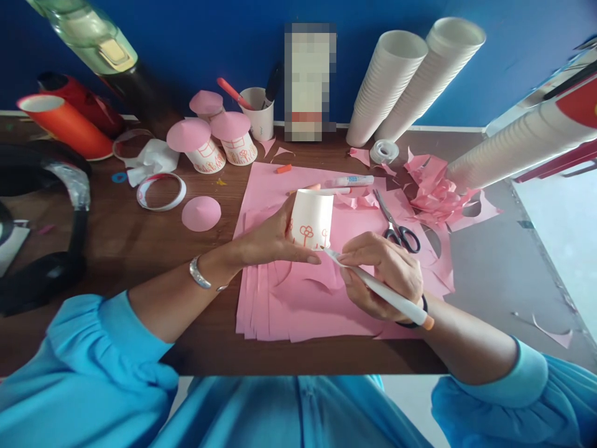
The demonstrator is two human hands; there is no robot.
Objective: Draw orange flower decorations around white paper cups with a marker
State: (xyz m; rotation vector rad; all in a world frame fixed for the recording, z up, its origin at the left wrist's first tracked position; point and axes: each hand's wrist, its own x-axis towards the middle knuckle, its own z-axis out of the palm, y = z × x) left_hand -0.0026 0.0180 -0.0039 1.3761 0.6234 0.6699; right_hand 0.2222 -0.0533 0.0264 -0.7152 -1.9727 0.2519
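Observation:
My left hand (275,239) is wrapped round a white paper cup (313,214) from the left, its thumb along the lower edge. Orange flowers are drawn on the cup's side near that edge. Between the fingers of my right hand (385,270) is a white felt-tip pen (392,296) with an orange end; its tip is at the cup's lower edge. Both hands are above a stack of pink paper sheets (265,305). Two decorated cups with pink cone tops (189,135) stand at the back left, with a third cone top behind them.
Black-handled scissors (396,230) and a glue stick (352,181) lie on the paper. Crumpled pink scraps (433,190) are at the right. Tall stacks of paper cups (387,81) stand by the blue wall. A loose pink cone (201,213) and a tape roll (161,191) lie left.

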